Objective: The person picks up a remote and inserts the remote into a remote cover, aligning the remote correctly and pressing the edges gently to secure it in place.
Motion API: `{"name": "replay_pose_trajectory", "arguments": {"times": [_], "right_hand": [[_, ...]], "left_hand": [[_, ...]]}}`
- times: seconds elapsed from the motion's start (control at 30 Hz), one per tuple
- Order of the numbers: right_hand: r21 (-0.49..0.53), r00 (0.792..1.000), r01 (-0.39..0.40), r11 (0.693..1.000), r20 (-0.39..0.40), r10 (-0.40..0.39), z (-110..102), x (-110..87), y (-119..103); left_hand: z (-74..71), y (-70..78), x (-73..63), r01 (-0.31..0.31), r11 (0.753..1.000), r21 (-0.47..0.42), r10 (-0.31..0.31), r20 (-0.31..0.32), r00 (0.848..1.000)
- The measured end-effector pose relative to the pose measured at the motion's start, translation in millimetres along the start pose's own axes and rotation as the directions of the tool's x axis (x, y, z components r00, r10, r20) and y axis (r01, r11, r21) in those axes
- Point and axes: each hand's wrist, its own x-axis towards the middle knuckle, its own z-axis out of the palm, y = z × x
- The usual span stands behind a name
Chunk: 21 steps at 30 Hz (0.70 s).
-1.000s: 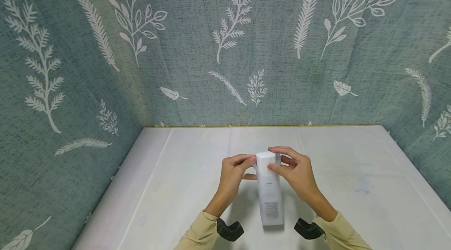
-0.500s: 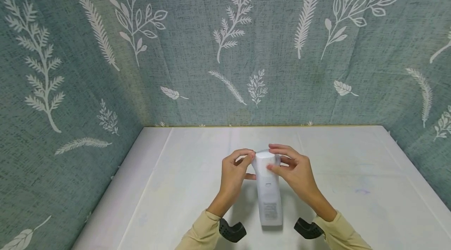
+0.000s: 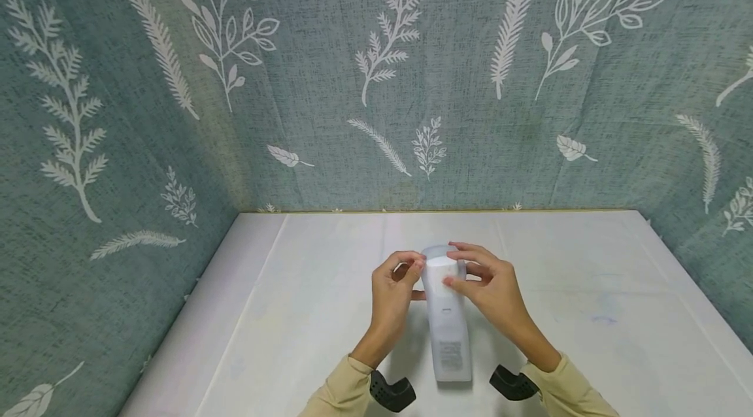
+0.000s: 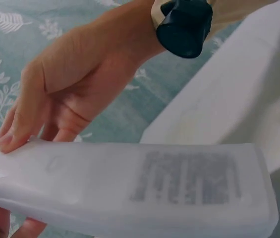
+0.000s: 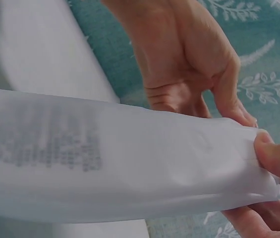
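Observation:
A tall white bottle (image 3: 445, 322) with a printed grey text block stands in the middle of the table inside a frosted plastic bag (image 3: 436, 251). The bag's mouth shows as a translucent rim above the bottle's top. My left hand (image 3: 393, 289) pinches the bag's edge at the upper left between thumb and forefinger. From the other side my right hand (image 3: 494, 280) holds the top, its thumb on the front face and its fingers behind. In the left wrist view, the right hand (image 4: 80, 74) spans the bottle's top end; in the right wrist view, the left hand (image 5: 189, 64) pinches the edge.
A white cloth-covered table (image 3: 306, 312) lies under the hands. Teal leaf-patterned curtains (image 3: 376, 77) rise at its back and sides. Each wrist carries a black camera mount (image 3: 393, 393) close to the bottle's lower end.
The bag's rim has come up above the bottle's top, where it hardly showed before. My left hand has shifted slightly right; the right hand has kept nearly the same place.

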Motion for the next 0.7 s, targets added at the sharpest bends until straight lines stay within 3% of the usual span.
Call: {"name": "replay_pose_trajectory", "arguments": {"times": [0.4, 0.7], "right_hand": [[0.026, 0.998, -0.05, 0.998, -0.023, 0.051, -0.6, -3.3, 0.9], [0.074, 0.999, -0.038, 0.997, -0.036, 0.041, 2.2, -2.2, -1.2]], "left_hand": [[3.0, 0.6, -3.1, -0.011, 1.0, -0.021, 0.012, 0.061, 0.998], [1.8, 1.7, -2.0, -0.02, 1.0, 0.0, 0.02, 0.084, 0.996]]}}
